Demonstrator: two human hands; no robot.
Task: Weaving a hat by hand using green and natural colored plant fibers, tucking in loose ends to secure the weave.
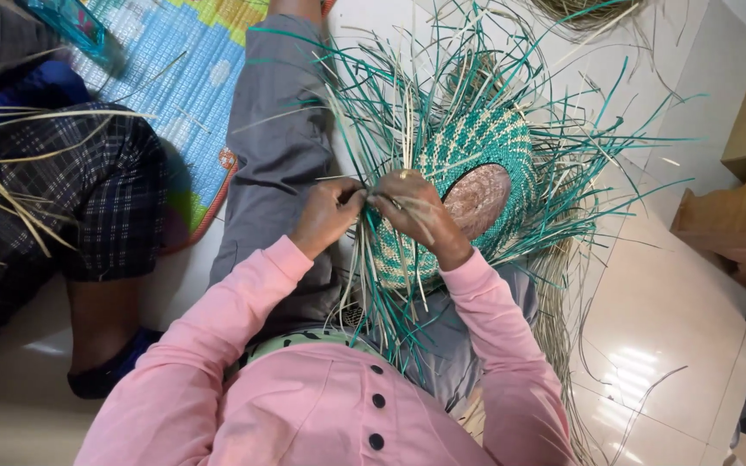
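Hat (468,151), half-woven, green and pale straw, strands splayed loose.

The woven hat (468,151) on my lap is plaited from flat, dry strips of straw-like fibre, some dyed teal, some left pale cream, matt and a little rough where they cross. Loose strips (563,185) stick out stiffly all round it. Inside the crown sits a brownish form (477,200) with a dull, grainy face; I cannot tell its material. My left hand (328,216) and right hand (416,211) pinch thin fibres. My pink sleeves (218,336) are soft matt cloth with glossy dark buttons. My grey trousers (274,147) are smooth cloth. The floor tiles (649,345) are glossy and reflect light. The mat (174,78) looks woven plastic.
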